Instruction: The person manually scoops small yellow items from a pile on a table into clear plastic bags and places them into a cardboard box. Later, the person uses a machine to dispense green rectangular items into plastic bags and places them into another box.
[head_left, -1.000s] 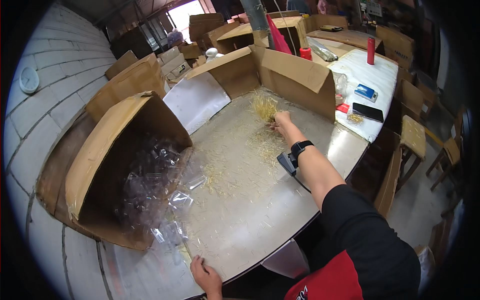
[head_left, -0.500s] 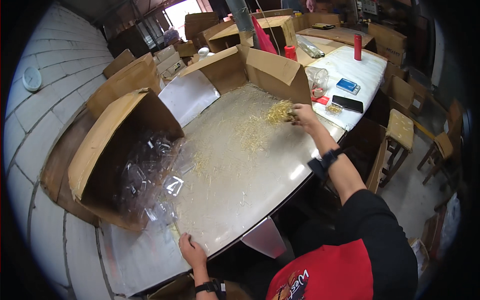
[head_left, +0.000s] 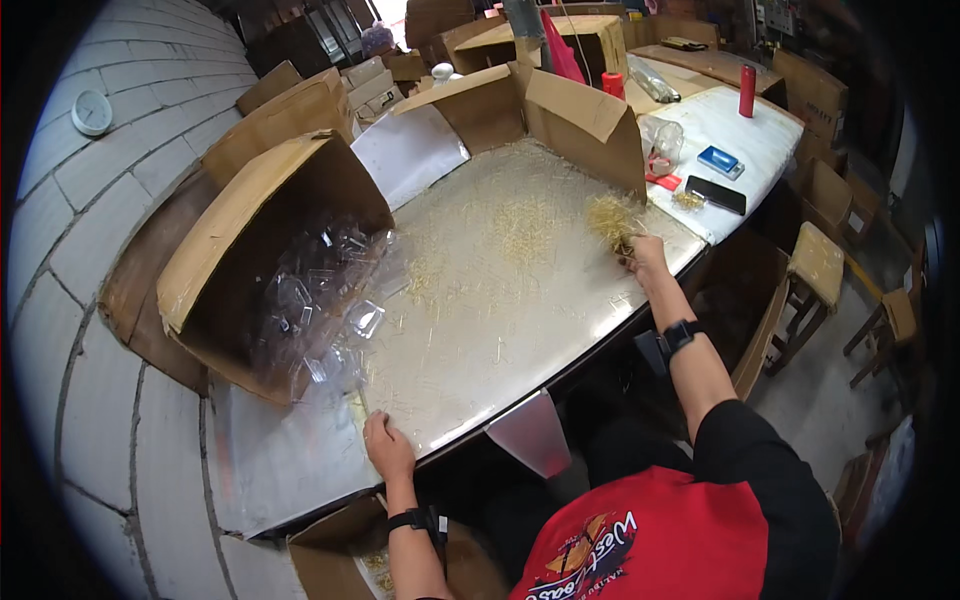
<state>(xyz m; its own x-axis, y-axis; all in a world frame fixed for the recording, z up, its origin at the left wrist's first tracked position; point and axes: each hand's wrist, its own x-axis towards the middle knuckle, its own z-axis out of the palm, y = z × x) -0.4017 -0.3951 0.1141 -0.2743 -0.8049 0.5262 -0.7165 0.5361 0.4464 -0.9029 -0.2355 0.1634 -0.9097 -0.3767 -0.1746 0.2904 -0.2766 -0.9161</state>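
Observation:
A bristly clump of thin gold-coloured metal pieces (head_left: 612, 218) sits at the right side of the metal tabletop (head_left: 500, 345), beside the cardboard wall. My right hand (head_left: 645, 260) is closed at the near edge of this clump, fingers pinched on it. Something dark shows between the fingertips, too small to name. More gold pieces (head_left: 520, 230) lie strewn across the middle of the tabletop. At the near left corner my left hand (head_left: 390, 447) rests on the table edge, fingers loosely bent, with nothing visible in it.
Clear plastic pieces (head_left: 320, 290) spill from a tipped cardboard box (head_left: 250, 215) on the left. Cardboard flaps (head_left: 585, 110) stand along the far edge. On the right are a phone (head_left: 716, 195), a small blue device (head_left: 720, 160) and a red bottle (head_left: 747, 91). An open box (head_left: 330, 555) lies below.
My right hand has drawn nearer to me and to the right, and the gold clump has shifted right, closer to the cardboard wall. The left hand stays at the table corner. The view has shifted slightly.

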